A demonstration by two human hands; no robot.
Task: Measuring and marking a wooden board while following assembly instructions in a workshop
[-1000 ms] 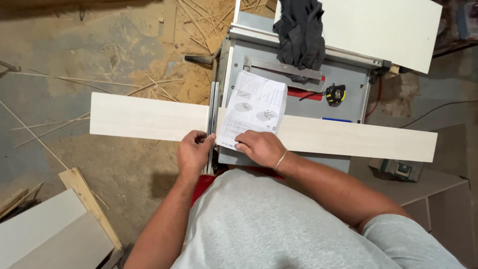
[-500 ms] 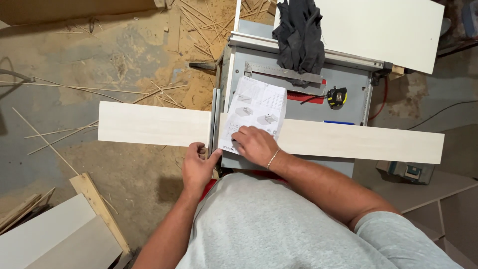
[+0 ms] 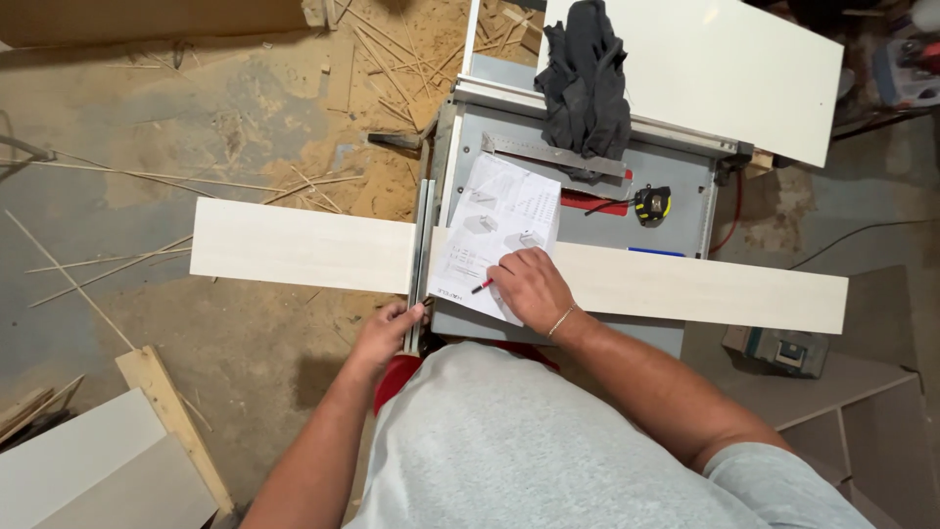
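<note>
Here right hand (image 3: 529,289) clenched on red pencil (image 3: 482,286), pressing paper sheet (image 3: 494,230) on long pale board (image 3: 294,245) across counter (image 3: 666,167) front edge; left hand (image 3: 387,333) grasping metal rail (image 3: 421,255).

Head camera, straight down, close overhead

Right hand (image 3: 529,287) pins paper (image 3: 499,235) on board (image 3: 304,245); left hand (image 3: 384,333) grips rail (image 3: 421,255).

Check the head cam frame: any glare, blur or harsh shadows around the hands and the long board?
Head view: sharp overall, no motion blur on the left hand or right hand. Light is soft and even; the pale board and paper sheet are bright but not blown out. Only a faint shadow lies on the floor beside the person. Slight wide-angle bowing toward the edges.
</note>
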